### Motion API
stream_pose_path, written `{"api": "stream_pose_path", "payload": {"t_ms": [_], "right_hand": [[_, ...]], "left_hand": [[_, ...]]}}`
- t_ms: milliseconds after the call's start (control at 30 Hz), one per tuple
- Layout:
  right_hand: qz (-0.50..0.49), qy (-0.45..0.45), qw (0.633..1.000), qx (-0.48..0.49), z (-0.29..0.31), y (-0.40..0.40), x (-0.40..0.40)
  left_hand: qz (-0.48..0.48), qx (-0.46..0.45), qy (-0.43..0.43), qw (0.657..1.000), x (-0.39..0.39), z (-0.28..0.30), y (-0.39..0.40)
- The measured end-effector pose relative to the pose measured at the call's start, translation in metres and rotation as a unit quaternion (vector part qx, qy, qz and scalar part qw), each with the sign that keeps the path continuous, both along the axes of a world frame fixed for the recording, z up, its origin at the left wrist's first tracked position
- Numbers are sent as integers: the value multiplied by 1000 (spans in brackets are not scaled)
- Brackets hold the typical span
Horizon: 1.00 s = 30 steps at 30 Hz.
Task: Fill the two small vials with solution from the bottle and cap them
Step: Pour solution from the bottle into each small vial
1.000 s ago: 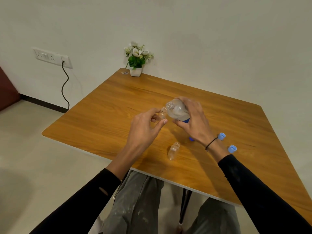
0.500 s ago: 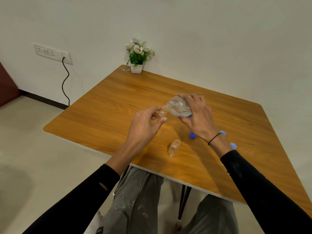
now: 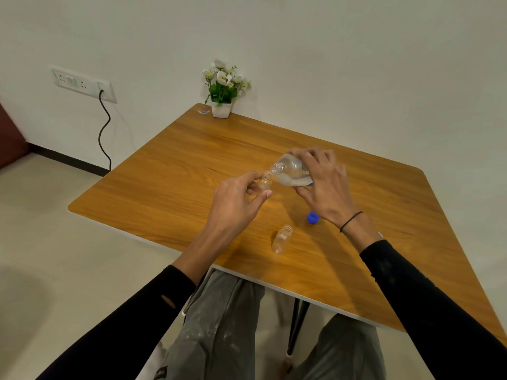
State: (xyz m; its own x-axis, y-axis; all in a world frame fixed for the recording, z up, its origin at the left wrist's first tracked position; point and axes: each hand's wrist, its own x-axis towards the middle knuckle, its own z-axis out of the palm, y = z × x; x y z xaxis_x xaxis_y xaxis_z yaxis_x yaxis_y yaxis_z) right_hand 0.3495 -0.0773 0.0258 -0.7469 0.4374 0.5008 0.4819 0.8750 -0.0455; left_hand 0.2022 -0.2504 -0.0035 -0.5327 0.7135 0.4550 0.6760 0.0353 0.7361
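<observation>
Hands tip bottle at, seemingly, vial

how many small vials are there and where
2. One vial is held in the left hand, its mouth at the tilted bottle in the right hand. The other vial stands uncapped on the table, nearer the person.

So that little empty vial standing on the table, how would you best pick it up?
Grip the second vial around its body, just below the neck, probably coming from its left. It stands upright and uncapped, so a side pinch keeps the mouth clear; the right hand and dark blue cap crowd its right.
</observation>
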Motion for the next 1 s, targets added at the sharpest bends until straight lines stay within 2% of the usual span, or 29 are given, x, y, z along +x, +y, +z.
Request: {"api": "stream_pose_path", "payload": {"t_ms": [1000], "right_hand": [[0,-3,999,33,4,3,2]], "left_hand": [[1,-2,-8,1000,3,1,0]]}}
